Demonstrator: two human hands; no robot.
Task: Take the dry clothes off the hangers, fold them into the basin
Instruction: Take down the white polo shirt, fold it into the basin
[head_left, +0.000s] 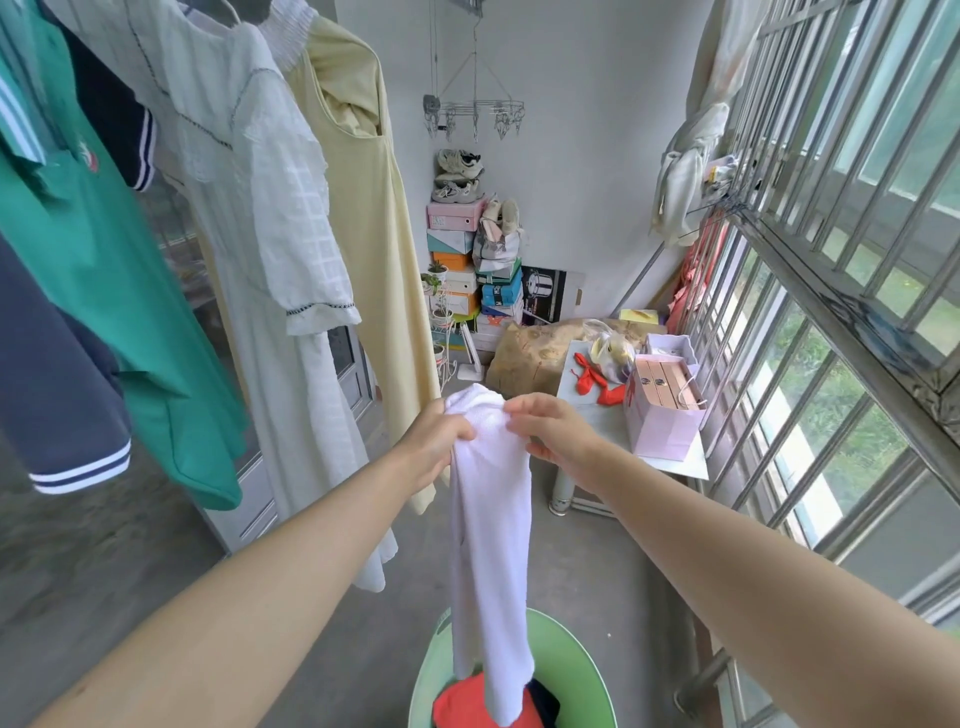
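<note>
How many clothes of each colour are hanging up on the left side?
Green shirt: 1
Navy tops with white stripes, one behind the green, one in front: 2
White dress: 1
Yellow dress: 1
Total: 5

Nothing reads clearly; the stacked coloured cardboard shoe boxes (451, 241) at the frame's centre bear printing too small to decipher.

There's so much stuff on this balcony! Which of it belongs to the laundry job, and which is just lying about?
Part of the job: white garment, held by the left hand and right hand; green basin below it; hanging green shirt, white dress, yellow dress.

Just lying about: shoe boxes, sneakers on them, pink bag, peg rack.
</note>
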